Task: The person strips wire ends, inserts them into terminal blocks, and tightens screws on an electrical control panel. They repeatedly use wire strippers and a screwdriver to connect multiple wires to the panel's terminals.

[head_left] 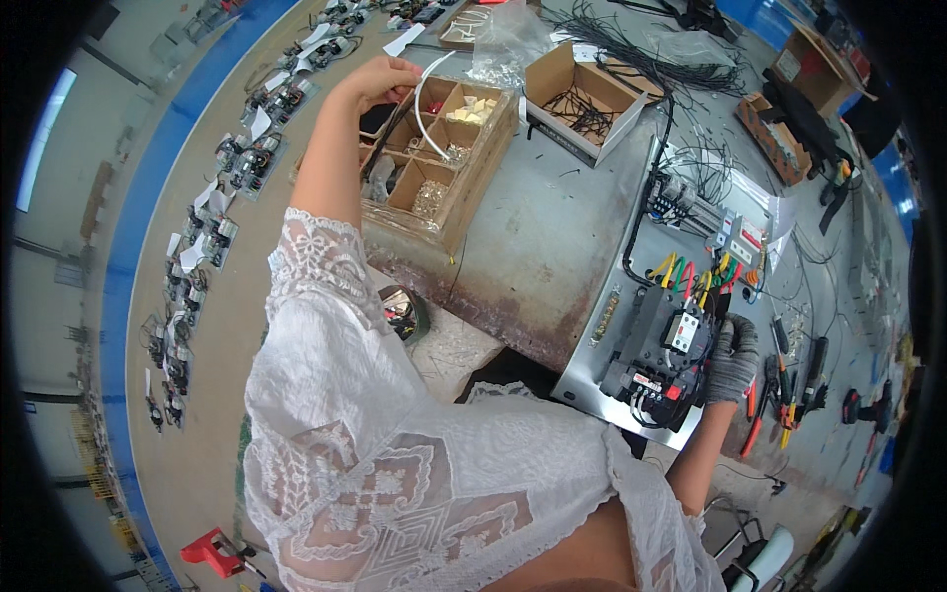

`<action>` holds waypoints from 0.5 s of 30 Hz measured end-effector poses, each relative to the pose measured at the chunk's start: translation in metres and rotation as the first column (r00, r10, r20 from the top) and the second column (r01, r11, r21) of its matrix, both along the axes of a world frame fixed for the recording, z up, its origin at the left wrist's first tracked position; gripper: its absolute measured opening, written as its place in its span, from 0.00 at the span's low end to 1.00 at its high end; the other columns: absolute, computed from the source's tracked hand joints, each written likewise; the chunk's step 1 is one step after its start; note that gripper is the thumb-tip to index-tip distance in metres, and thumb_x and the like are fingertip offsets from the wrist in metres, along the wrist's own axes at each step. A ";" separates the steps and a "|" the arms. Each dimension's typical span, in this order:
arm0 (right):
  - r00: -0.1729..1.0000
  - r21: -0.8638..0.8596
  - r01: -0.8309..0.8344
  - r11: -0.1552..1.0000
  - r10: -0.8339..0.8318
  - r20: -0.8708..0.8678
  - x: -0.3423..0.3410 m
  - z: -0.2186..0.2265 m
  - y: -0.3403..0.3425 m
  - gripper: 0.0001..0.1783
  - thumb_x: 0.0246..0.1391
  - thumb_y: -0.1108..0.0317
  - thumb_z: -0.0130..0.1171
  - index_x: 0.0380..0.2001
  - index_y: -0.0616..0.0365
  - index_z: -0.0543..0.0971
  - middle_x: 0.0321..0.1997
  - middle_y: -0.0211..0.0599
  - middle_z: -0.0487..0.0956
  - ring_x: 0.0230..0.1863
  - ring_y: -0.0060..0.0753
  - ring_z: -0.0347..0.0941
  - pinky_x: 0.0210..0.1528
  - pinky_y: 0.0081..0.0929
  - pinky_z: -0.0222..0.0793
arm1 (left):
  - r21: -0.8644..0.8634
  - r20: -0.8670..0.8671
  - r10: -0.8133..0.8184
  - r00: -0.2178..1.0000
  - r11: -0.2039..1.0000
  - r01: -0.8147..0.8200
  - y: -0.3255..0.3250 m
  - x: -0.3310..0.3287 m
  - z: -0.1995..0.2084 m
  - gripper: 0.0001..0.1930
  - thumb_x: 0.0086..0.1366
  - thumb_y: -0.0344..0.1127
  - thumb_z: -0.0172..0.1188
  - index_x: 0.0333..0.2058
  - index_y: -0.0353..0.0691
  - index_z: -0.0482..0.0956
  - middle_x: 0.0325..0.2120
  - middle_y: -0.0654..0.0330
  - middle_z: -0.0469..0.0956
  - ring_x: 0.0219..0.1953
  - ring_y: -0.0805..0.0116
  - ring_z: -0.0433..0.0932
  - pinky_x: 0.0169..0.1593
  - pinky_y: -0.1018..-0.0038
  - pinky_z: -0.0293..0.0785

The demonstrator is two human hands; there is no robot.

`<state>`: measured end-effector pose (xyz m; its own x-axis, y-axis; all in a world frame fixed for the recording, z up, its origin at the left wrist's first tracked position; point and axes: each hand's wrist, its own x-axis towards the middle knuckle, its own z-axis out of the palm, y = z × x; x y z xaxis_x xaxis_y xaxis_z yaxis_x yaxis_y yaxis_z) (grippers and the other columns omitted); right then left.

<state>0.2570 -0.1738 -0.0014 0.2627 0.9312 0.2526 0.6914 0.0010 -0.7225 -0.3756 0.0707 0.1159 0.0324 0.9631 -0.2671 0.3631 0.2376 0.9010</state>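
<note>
My bare left hand point(383, 81) reaches over the far left corner of a wooden box with compartments point(478, 178). Its fingers are pinched together; what is between them, if anything, is too small to tell. A white tube point(418, 111) curves beside the fingertips and down into the box, which holds small metal parts point(431, 200) and cream pieces point(472, 110). My right hand point(733, 363), in a grey glove, is curled against the right side of a black electrical contactor point(659, 340). The glove hides what its fingers grip. Yellow, red and green wires point(691, 274) rise from the contactor, which is mounted on a metal plate point(590, 380).
An open cardboard box point(590, 104) of short black cables stands beyond the wooden box. Pliers and screwdrivers point(789, 390) lie right of the plate. A bundle of black wires point(661, 49) lies at the back. Several wired assemblies point(247, 163) line the floor at left.
</note>
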 end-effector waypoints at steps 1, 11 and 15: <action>1.000 0.002 0.001 1.000 -0.001 -0.008 -0.001 0.001 0.000 0.06 0.58 0.76 0.52 0.38 0.63 0.76 0.37 0.38 0.77 0.39 0.27 0.73 0.47 0.25 0.69 | -0.003 -0.132 0.007 0.991 1.000 -0.008 0.004 -0.004 0.000 0.08 0.60 0.29 0.59 0.38 0.35 0.77 0.22 0.69 0.74 0.20 0.84 0.68 0.23 0.88 0.63; 0.996 0.048 -0.003 0.999 -0.001 0.094 -0.001 0.000 0.000 0.07 0.59 0.72 0.53 0.39 0.62 0.77 0.35 0.35 0.78 0.36 0.23 0.72 0.43 0.24 0.69 | 0.306 -0.528 0.031 0.848 0.939 0.156 0.026 -0.018 -0.034 0.08 0.50 0.30 0.65 0.29 0.33 0.80 0.22 0.60 0.79 0.21 0.73 0.76 0.26 0.76 0.74; 0.998 0.022 0.010 1.000 -0.011 0.065 0.001 -0.002 0.000 0.08 0.59 0.71 0.53 0.39 0.62 0.77 0.35 0.35 0.78 0.36 0.24 0.72 0.44 0.24 0.69 | 0.351 -0.615 0.082 0.784 0.919 0.180 0.028 -0.010 -0.040 0.11 0.47 0.33 0.68 0.30 0.35 0.80 0.24 0.59 0.80 0.25 0.70 0.78 0.31 0.72 0.75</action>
